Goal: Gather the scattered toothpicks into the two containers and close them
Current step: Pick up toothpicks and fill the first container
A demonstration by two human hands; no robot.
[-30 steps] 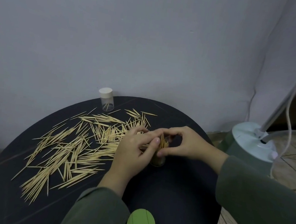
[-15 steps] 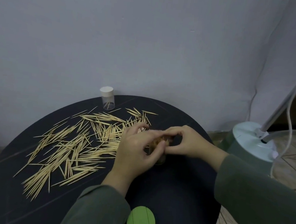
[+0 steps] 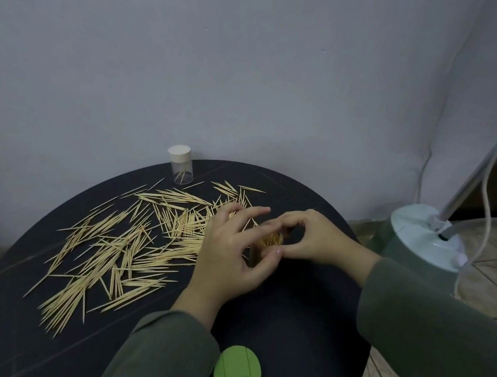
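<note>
A small open container (image 3: 254, 258) stands near the middle of the round black table (image 3: 302, 332), with a bundle of toothpicks (image 3: 271, 239) showing at its mouth. My left hand (image 3: 228, 253) holds it from the left, thumb against its near side and fingers reaching over the far side. From the right, my right hand (image 3: 318, 241) curls thumb and forefinger round the container's top. Many scattered toothpicks (image 3: 118, 245) cover the table's left half. A clear container (image 3: 181, 169) with a white lid stands at the back edge, a few toothpicks inside. A green lid (image 3: 237, 374) lies at the front edge.
A grey wall stands close behind the table. To the right, on the tiled floor, is a pale green appliance base (image 3: 426, 237) with a pole and hose rising from it. My green sleeves cover the table's near part.
The toothpick bundle that stuck up above the container has sunk down into it. My left fingers have lifted and spread over the container; my right hand has stayed at its top.
</note>
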